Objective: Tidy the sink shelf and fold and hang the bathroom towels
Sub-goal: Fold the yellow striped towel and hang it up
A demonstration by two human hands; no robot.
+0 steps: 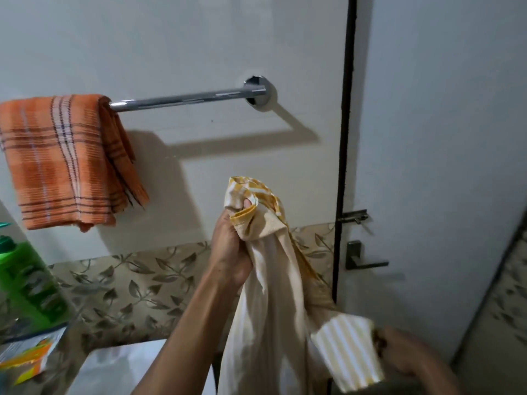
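**Q:** What is the left hand (pixel 231 249) doing?

**A:** It is gripping the yellow-striped towel (pixel 265 295) by a bunched upper edge, with the fingers curling into the cloth. The rest of the towel is hanging straight down below the fist.

**Q:** And the right hand (pixel 399 354)?

**A:** It is holding a striped corner of that towel, lower than the left grip and to its right. The hand is blurring at the frame's edge.

**Q:** What is surrounding the two grips?

**A:** Up and to the left of the left fist, the chrome towel rail (pixel 185 99) is carrying a folded orange plaid towel (pixel 62 158) at its left end. A green bottle (pixel 28 280) is standing well to the left of that fist. The door handle (pixel 363 260) is sitting right of the left grip and above the right hand.
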